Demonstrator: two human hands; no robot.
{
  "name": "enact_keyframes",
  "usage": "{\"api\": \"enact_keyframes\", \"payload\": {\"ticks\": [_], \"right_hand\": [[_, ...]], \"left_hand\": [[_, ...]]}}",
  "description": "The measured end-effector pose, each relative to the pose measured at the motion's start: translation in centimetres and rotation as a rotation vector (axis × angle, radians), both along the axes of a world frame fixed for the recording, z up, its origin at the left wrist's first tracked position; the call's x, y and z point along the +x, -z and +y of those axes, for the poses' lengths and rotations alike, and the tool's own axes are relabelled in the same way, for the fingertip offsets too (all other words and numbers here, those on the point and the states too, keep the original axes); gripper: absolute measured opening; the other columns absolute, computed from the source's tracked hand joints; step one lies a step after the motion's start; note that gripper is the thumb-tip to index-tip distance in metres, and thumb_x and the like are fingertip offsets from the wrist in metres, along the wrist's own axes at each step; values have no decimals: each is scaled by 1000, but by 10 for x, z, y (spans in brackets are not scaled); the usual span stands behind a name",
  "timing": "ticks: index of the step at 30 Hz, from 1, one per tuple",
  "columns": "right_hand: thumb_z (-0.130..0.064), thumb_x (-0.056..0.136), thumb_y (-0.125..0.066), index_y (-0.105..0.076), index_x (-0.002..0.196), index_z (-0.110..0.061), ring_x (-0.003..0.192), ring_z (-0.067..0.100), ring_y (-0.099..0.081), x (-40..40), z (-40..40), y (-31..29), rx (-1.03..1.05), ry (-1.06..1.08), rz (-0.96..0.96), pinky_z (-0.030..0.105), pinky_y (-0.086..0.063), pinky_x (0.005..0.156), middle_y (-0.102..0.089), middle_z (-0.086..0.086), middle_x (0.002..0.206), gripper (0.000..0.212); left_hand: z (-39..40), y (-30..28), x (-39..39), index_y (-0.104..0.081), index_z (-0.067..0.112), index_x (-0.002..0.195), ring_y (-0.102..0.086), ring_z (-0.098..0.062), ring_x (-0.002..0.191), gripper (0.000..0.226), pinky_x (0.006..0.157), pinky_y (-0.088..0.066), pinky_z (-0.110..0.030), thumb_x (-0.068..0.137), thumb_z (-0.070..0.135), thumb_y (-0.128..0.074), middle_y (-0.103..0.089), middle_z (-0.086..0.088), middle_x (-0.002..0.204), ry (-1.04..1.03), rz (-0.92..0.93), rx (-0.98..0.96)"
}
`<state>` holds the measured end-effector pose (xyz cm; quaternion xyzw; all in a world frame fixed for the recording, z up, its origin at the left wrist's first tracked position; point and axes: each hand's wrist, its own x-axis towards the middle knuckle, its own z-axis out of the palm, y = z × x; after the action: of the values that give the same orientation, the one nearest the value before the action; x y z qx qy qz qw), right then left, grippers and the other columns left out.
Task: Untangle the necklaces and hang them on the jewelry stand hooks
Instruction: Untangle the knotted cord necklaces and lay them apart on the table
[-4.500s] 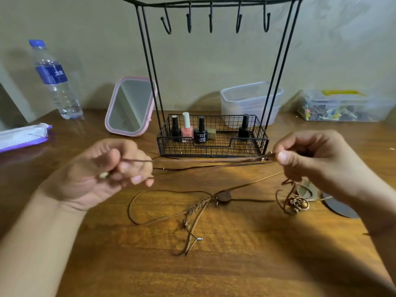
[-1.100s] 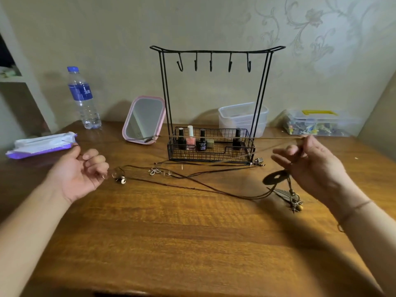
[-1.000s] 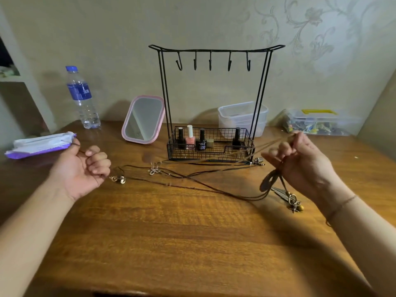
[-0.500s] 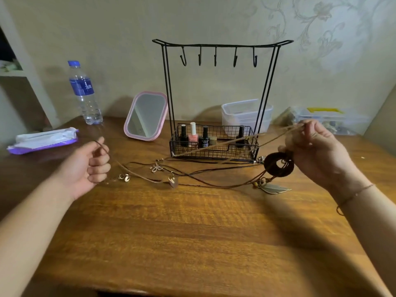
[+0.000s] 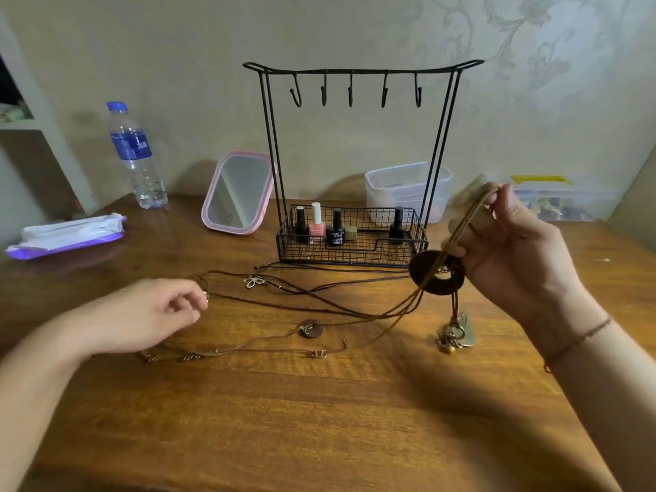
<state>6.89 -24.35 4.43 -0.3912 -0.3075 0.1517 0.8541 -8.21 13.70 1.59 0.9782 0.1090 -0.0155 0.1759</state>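
A black wire jewelry stand [image 5: 362,70] stands at the back centre, all its hooks bare. My right hand [image 5: 511,250] is raised in front of its right leg, shut on tan cords from which hang a dark ring pendant [image 5: 437,275] and a leaf-and-bell charm [image 5: 457,332] that reaches the table. Several dark and tan cords [image 5: 319,300] run left from there across the table, with a flower pendant [image 5: 254,281] and a small round pendant [image 5: 311,329] lying flat. My left hand [image 5: 149,314] is low, its curled fingertips at a dark cord's clasp end.
The stand's wire basket [image 5: 349,255] holds nail polish bottles [image 5: 317,223]. A pink mirror [image 5: 237,193], a water bottle [image 5: 135,158] and a wipes pack [image 5: 67,236] sit at the left. Clear plastic boxes [image 5: 408,190] [image 5: 553,200] stand behind at the right.
My left hand let the tan cord drop and moved down to the table. The round pendant now lies flat. My right hand kept its hold, and the ring pendant hangs lower.
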Motion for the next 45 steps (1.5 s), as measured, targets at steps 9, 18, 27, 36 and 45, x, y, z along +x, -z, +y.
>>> {"api": "enact_keyframes", "payload": {"ticks": [9, 18, 27, 36, 45], "right_hand": [[-32, 88, -60, -66, 74, -16, 71, 15, -60, -3, 16, 14, -534, 232, -369, 27, -49, 69, -60, 3, 73, 22], [-39, 86, -65, -72, 80, -17, 85, 18, -62, 9, 17, 22, -567, 342, -462, 32, -51, 73, -64, -2, 86, 24], [-88, 72, -33, -63, 83, -17, 70, 23, -63, 7, 6, 55, -733, 472, -198, 47, -51, 71, -64, 7, 72, 78], [-67, 83, -42, -64, 92, -15, 62, 18, -64, -5, 9, 51, -881, 48, -285, 21, -46, 52, -69, 6, 72, 57], [-68, 80, -54, -65, 73, -23, 46, 2, -43, 9, -14, 38, -962, 325, -710, 23, -37, 44, -49, -7, 51, 47]], "left_hand": [[-197, -24, 62, -43, 36, 140, -53, -1, 122, 75, 103, -47, -33, 76, 67, -66, -57, 16, 136, 386, -313, -243], [-209, -10, 102, -70, 18, 96, -65, -6, 70, 18, 71, -54, -31, 96, 34, -62, -68, 7, 72, 435, -363, -622], [-188, -16, 104, -61, 8, 92, -61, -16, 59, 17, 61, -54, -30, 101, 10, -47, -61, 0, 64, 390, -471, -1061], [-175, -17, 101, -62, 12, 90, -53, -17, 47, 17, 39, -35, -18, 100, 15, -49, -63, -5, 72, 277, -551, -1209], [-166, -13, 104, -65, 8, 90, -41, -13, 44, 17, 43, -34, -20, 94, 21, -56, -61, -4, 69, 200, -638, -1127]]}}
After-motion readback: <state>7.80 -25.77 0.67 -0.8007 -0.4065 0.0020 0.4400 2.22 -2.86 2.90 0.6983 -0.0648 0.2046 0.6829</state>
